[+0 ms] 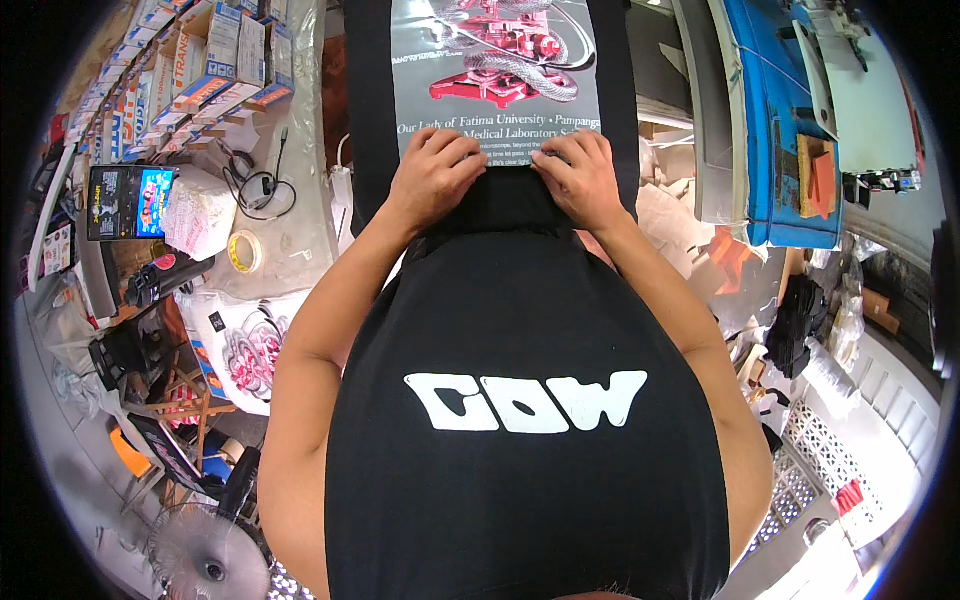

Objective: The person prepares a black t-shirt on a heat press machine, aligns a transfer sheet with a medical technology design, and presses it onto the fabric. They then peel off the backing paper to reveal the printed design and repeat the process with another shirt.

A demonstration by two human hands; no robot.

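A grey printed transfer film (495, 90) with a red and silver microscope picture and white writing lies on black fabric (371, 112), which looks like a garment spread over a flat surface. At the film's lower left corner is my left hand (441, 176), its fingertips bent down onto the edge. My right hand (579, 178) is at the lower right corner, thumb and fingers drawn together at the edge. Both hands seem to pinch the film, though the fingertips are partly hidden. Between them the bottom edge of the film shows against the black fabric.
On the left stand cardboard boxes (214, 60), a black cable (259, 187), a roll of tape (245, 251), a heat gun or similar black tool (165, 277) and a printed white sheet (255, 352). A fan (210, 555) is lower left. Blue-covered equipment (776, 135) stands right.
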